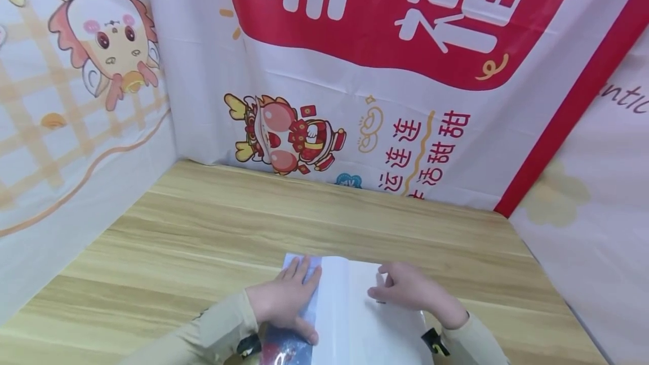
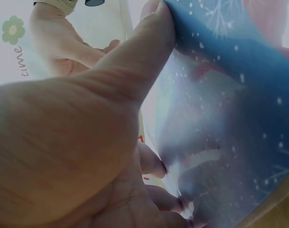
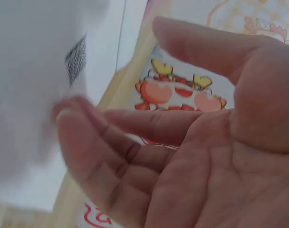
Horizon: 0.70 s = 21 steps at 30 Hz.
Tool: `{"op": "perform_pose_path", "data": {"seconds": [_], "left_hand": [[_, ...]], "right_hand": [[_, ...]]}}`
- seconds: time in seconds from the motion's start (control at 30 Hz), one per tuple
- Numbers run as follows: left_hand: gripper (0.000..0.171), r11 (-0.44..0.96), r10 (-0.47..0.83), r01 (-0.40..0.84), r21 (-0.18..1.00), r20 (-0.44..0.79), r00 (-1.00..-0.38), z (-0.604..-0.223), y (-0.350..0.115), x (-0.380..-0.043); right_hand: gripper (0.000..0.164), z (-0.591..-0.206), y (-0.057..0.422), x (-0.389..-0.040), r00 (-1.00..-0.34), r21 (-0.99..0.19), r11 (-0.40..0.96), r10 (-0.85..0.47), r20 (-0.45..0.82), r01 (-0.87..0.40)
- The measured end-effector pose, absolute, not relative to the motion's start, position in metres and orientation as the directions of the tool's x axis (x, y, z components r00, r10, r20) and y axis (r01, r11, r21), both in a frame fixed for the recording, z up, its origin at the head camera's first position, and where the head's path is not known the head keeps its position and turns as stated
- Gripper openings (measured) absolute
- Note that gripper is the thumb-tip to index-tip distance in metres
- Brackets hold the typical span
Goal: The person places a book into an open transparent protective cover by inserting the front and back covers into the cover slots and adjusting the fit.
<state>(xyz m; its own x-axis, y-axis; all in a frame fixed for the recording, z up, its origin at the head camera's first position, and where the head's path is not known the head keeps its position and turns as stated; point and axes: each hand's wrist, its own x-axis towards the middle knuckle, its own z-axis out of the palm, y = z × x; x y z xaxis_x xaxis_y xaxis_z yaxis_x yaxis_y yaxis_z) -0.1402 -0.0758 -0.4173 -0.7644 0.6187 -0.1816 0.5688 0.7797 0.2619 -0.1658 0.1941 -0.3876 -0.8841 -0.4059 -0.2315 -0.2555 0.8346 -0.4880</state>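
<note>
A book lies open near the front edge of the table. Its blue and purple cover flap (image 1: 289, 348), printed with white specks and snowflakes, is on the left, beside a bare white page (image 1: 372, 331). My left hand (image 1: 284, 300) rests on the flap, fingers spread and thumb pointing toward the page. My right hand (image 1: 413, 289) is over the upper right of the page. In the right wrist view its fingertips (image 3: 75, 142) are right at the white sheet, loosely bent, and the thumb stands apart. A small dark printed block (image 3: 76, 61) shows on that sheet.
The wood-grain table (image 1: 243, 213) stretches out beyond the book. Printed cloths hang around it: a red and white one (image 1: 304, 66) at the back, a cartoon one (image 1: 101, 145) on the left and a pale one (image 1: 598, 230) on the right. Dark straps (image 1: 435, 342) circle the wrists.
</note>
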Motion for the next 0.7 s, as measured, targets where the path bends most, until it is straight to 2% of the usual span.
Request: {"op": "perform_pose_path", "data": {"seconds": [0.07, 0.13, 0.4, 0.7], "left_hand": [[0.122, 0.78, 0.618, 0.567, 0.264, -0.184, -0.764, -0.417, -0.077, -0.14], [0.122, 0.779, 0.619, 0.567, 0.267, -0.184, -0.764, -0.417, -0.078, -0.14], [0.121, 0.778, 0.622, 0.572, 0.258, -0.189, -0.76, -0.416, -0.078, -0.141], [0.12, 0.784, 0.617, 0.57, 0.247, -0.205, -0.76, -0.415, -0.077, -0.14]], "right_hand": [[0.03, -0.386, 0.197, -0.167, -0.905, -0.465, 0.856, -0.362, -0.225, -0.227], [0.028, -0.385, 0.198, -0.168, -0.925, -0.442, 0.877, -0.308, -0.22, -0.187], [0.038, -0.383, 0.207, -0.172, -0.963, -0.319, 0.941, -0.181, -0.202, -0.11], [0.04, -0.386, 0.216, -0.175, -0.971, -0.304, 0.948, -0.159, -0.179, -0.099]]}}
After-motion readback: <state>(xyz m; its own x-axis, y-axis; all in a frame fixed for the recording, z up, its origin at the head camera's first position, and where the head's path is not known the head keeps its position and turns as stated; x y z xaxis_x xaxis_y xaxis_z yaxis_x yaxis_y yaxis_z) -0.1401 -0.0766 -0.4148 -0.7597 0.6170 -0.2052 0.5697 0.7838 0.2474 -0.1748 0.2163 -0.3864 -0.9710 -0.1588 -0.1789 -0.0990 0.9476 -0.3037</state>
